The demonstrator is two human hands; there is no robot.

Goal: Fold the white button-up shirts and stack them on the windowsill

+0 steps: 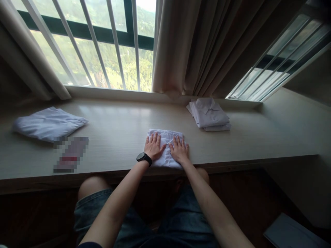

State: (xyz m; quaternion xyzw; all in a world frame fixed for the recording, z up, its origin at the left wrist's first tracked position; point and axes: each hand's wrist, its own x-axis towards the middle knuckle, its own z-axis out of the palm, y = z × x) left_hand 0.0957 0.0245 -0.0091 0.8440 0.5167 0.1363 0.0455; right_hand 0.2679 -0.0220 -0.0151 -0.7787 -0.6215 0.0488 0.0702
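Nearby sit stacked shirts (pixel 210 116); left hand (pixel 154 146), right hand (pixel 179 150) touch folded garment (pixel 167 159), grip released.

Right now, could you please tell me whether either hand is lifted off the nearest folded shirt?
No, the left hand and the right hand both rest palm-down on the folded shirt.

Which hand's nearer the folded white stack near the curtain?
Right. The right hand lies on the folded cloth, left and in front of the stack; the left hand lies on that cloth too, farther left.
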